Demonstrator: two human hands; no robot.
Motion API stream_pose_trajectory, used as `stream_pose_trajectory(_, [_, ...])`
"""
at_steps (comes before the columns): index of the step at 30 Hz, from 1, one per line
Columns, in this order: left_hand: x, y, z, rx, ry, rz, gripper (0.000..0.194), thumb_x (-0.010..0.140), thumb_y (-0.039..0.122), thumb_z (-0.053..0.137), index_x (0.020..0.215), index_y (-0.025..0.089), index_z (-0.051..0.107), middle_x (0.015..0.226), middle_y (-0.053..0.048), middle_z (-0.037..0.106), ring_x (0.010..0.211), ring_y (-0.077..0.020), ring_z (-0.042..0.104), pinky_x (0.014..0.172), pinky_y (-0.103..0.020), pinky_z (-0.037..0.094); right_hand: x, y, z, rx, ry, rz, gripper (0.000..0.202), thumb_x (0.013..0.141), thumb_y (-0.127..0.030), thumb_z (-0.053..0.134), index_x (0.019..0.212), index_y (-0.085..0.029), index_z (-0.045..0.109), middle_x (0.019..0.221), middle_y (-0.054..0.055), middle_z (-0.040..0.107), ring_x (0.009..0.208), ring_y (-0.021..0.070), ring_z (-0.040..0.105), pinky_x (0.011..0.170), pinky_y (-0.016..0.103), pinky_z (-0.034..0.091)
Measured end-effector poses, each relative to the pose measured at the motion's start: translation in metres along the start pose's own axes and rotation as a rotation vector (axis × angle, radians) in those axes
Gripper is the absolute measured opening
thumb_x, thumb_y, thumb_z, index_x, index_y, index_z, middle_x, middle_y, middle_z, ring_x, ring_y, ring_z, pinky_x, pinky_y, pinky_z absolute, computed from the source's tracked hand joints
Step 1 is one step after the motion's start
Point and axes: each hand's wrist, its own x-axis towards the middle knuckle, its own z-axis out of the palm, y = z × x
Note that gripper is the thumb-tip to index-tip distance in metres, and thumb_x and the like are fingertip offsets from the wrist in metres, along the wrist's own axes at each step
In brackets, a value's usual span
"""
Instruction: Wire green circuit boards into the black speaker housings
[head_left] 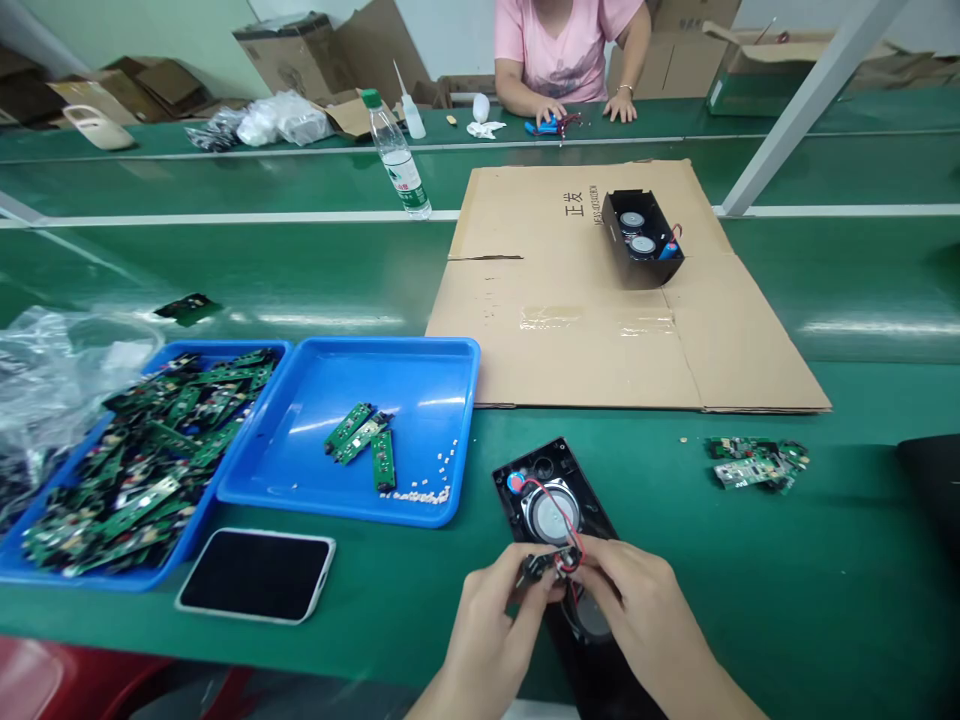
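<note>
A black speaker case (517,478) with two round speakers (553,513) lies on the green table, its lower part under my hands. Over its middle, my left hand (499,610) pinches a small circuit board (534,568). My right hand (637,600) is closed on the red and black wires (574,558) at the board's right end; its fingertips almost meet those of my left hand. A red wire runs from there up to a round blue part (516,482) at the case's top left.
Blue trays (300,497) hold green boards (150,500) and small white pieces. A phone (256,575) lies nearer. Beyond are flattened cardboard (570,350), another black case (626,260) and a bottle (405,180). More boards (757,463) lie right. A person (562,50) sits opposite.
</note>
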Motion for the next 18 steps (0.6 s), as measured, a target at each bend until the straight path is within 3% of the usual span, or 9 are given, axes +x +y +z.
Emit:
stream_pose_trajectory(3, [0.004,0.002,0.000,-0.111,0.002,-0.126,0.029,0.085,0.045,0.075,0.093,0.017,0.073,0.092,-0.007,0.082,0.081,-0.0251,0.080,0.074,-0.030,0.069,0.000,-0.001,-0.003,-0.018,-0.001,-0.025,0.048,0.113,-0.042,0.033,0.103,-0.013,0.070,0.081,0.002,0.074,0.068,0.0099,0.072,0.066,0.014,0.058])
stream_pose_trajectory(6, [0.005,0.010,0.004,-0.239,0.086,-0.227,0.033,0.077,0.042,0.082,0.092,0.016,0.066,0.084,-0.006,0.081,0.080,-0.0255,0.080,0.066,-0.029,0.068,-0.003,-0.004,-0.012,-0.073,0.001,-0.033,0.043,0.113,-0.041,0.033,0.115,-0.014,0.066,0.084,0.001,0.074,0.069,0.0075,0.071,0.067,0.011,0.058])
stream_pose_trajectory(10, [0.004,0.022,0.009,-0.283,0.231,-0.247,0.039,0.071,0.036,0.080,0.097,0.015,0.061,0.070,-0.002,0.078,0.067,-0.0213,0.078,0.056,-0.023,0.063,-0.018,-0.001,-0.017,-0.432,0.104,-0.037,0.044,0.110,-0.047,0.039,0.124,-0.013,0.063,0.110,0.010,0.073,0.092,0.0207,0.074,0.073,0.028,0.064])
stream_pose_trajectory(12, [0.005,0.026,0.010,-0.282,0.252,-0.262,0.047,0.068,0.036,0.079,0.106,0.015,0.059,0.063,0.001,0.074,0.063,-0.0208,0.077,0.053,-0.022,0.061,-0.028,0.007,-0.011,-0.529,0.095,-0.037,0.049,0.110,-0.046,0.036,0.122,-0.008,0.065,0.108,0.012,0.074,0.089,0.0231,0.075,0.068,0.030,0.065])
stream_pose_trajectory(15, [0.006,0.028,0.010,-0.238,0.275,-0.245,0.060,0.065,0.038,0.078,0.116,0.018,0.055,0.056,0.005,0.068,0.062,-0.0234,0.077,0.052,-0.025,0.062,-0.042,0.023,0.003,-0.488,0.040,0.053,0.051,0.112,-0.034,0.026,0.115,-0.009,0.071,0.097,0.010,0.076,0.078,0.0207,0.076,0.061,0.025,0.063])
stream_pose_trajectory(18, [0.007,0.029,0.009,-0.156,0.272,-0.184,0.066,0.065,0.044,0.075,0.122,0.018,0.052,0.065,0.000,0.076,0.067,-0.0257,0.079,0.054,-0.027,0.063,-0.048,0.038,0.004,-0.361,-0.028,0.104,0.044,0.109,-0.035,0.035,0.120,-0.020,0.074,0.098,0.007,0.077,0.078,0.0212,0.076,0.062,0.023,0.064])
